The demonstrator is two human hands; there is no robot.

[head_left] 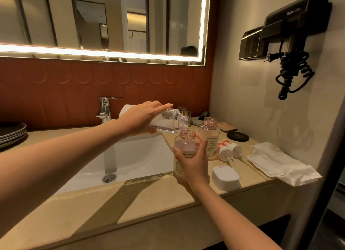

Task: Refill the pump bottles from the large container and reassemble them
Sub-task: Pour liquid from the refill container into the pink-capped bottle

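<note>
My left hand holds the large clear container tipped on its side, its threaded mouth over the open neck of a pink pump bottle. A thin stream runs into that bottle. My right hand grips the bottle around its body at the counter's edge by the sink. A second open pink bottle stands just behind to the right. Two white pump heads lie on the counter beside it. A white cap sits near the counter's front.
The white sink and chrome tap lie left of the bottles. White cloths lie at the right, a black round lid behind. Dark plates stack at far left. A hair dryer hangs on the right wall.
</note>
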